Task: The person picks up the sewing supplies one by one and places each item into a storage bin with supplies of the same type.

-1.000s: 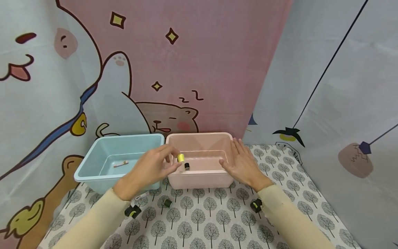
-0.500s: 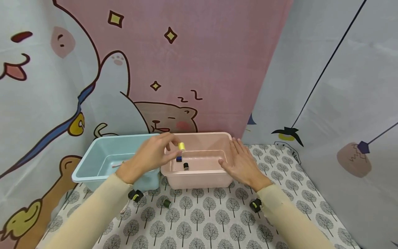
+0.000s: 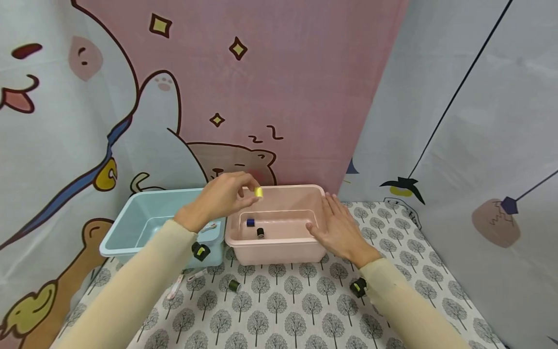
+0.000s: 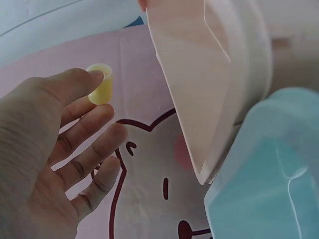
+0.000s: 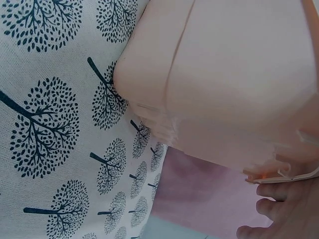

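Note:
My left hand [image 3: 220, 196] pinches a yellow thread spool [image 3: 259, 192] between thumb and fingertips, above the back left of the pink basin [image 3: 279, 252]. In the left wrist view, the thumb lies across the yellow spool's side and the other fingers are spread. Inside the pink basin lie a blue spool [image 3: 250, 222] and a black spool [image 3: 260, 232], a little apart. With fingers straight, my right hand [image 3: 342, 232] rests against the pink basin's right rim. Only part of the right hand's fingers shows in the right wrist view.
Left of the pink basin stands a light blue basin [image 3: 126, 252], partly hidden by my left arm; a small slim object [image 3: 208, 227] shows in it. On the tree-patterned cloth lie a dark green spool [image 3: 234, 285] and two slim white objects, one [image 3: 175, 287] near my left sleeve.
My left hand has moved up and away with the yellow spool, toward the pink basin's back rim. The blue spool has come into view in the basin. My right hand has stayed put.

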`<state>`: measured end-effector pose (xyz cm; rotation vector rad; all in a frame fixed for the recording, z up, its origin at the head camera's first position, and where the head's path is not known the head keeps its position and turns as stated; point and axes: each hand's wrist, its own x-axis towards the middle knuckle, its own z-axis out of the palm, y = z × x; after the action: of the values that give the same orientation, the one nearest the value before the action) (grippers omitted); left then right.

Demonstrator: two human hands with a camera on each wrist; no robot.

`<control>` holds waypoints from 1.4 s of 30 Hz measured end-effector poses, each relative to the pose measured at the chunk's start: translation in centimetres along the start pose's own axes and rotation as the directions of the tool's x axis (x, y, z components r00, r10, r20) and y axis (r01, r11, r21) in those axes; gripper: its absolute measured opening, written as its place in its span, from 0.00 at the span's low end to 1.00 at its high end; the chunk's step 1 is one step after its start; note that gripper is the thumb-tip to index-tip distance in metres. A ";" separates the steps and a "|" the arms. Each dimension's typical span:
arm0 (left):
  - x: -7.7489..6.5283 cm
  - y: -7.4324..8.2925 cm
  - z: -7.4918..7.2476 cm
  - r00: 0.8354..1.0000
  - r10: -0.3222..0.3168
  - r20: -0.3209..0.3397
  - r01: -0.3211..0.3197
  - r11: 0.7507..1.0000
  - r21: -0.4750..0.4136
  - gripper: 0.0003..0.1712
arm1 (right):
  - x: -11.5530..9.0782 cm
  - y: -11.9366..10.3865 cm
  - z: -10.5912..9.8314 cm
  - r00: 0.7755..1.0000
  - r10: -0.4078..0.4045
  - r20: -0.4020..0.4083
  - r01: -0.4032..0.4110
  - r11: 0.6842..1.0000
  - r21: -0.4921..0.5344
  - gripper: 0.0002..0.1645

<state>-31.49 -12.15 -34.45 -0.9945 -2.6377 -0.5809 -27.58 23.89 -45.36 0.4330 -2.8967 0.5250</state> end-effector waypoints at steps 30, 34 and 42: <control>5.0 -2.6 2.1 0.983 -0.120 0.139 0.132 0.988 -0.079 0.13 | 0.0 0.1 0.1 1.000 -0.009 -0.019 0.009 1.000 0.002 0.63; 5.3 -2.4 2.1 0.978 -0.146 0.152 0.156 0.986 -0.053 0.16 | 0.1 0.1 0.1 1.000 -0.009 -0.019 0.009 1.000 -0.005 0.63; 5.3 -1.8 1.6 0.971 -0.172 0.164 0.174 0.985 0.007 0.32 | 0.0 0.2 0.1 1.000 -0.006 -0.020 0.006 1.000 0.002 0.62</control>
<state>-36.77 -9.63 -34.36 -0.8534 -2.8914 -0.5693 -27.65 24.01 -45.54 0.4339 -2.8748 0.5290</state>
